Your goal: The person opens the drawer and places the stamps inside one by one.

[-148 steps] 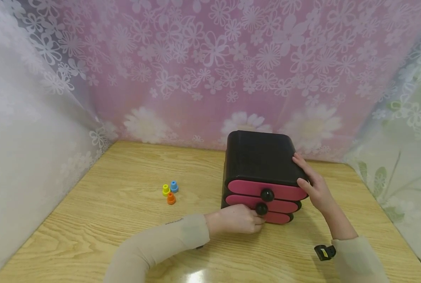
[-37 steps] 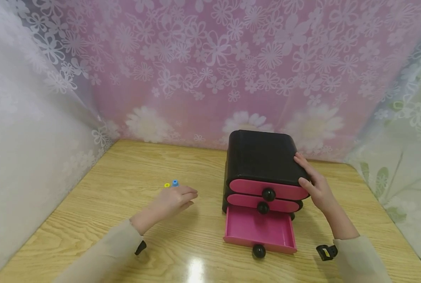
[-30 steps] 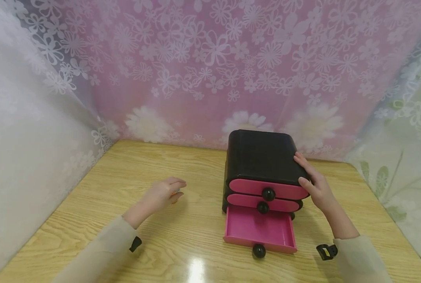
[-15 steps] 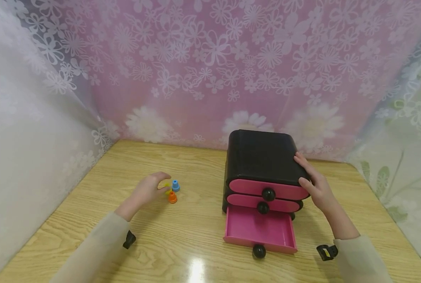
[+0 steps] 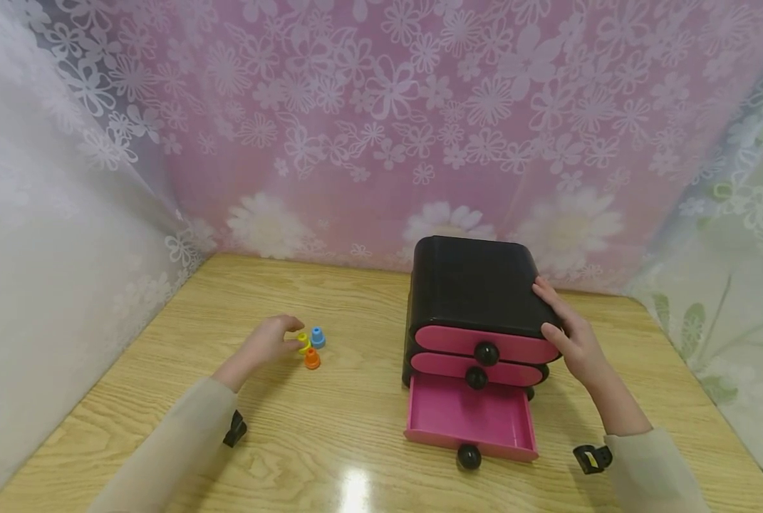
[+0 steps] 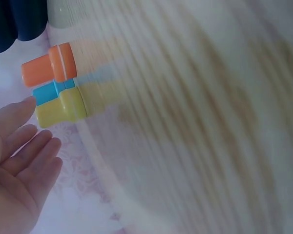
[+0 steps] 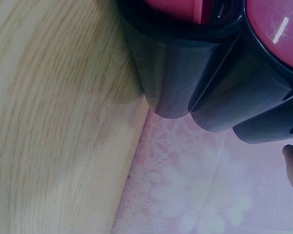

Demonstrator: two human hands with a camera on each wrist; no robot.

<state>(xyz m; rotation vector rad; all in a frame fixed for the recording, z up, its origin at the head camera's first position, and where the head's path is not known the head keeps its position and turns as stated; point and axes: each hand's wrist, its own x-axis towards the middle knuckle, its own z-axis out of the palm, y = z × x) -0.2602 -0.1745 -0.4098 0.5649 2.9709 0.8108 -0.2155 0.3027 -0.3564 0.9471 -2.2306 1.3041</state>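
My left hand [image 5: 268, 343] reaches toward three small stepped plastic pieces, each with a narrow top on a wider base. The yellow piece [image 5: 303, 343] is nearest its fingertips; beside it stand the blue piece [image 5: 318, 338] and the orange piece [image 5: 312, 358]. In the left wrist view the fingers are spread loosely, with the thumb close to the yellow piece [image 6: 63, 108]; whether it touches cannot be told. My right hand [image 5: 576, 347] rests against the upper right side of a black drawer cabinet [image 5: 477, 285]. Its pink bottom drawer [image 5: 471, 410] is pulled out, with nothing inside.
The two upper pink drawers, the top drawer [image 5: 445, 342] and the middle drawer [image 5: 445, 365], are closed, with round black knobs. A wooden table [image 5: 355, 427] carries everything. Flowered curtains [image 5: 355, 142] stand behind and at both sides.
The bottom drawer has come out. My left hand has left it, passed over the small pieces, then drawn back to their left side beside the yellow one. The right hand has stayed put.
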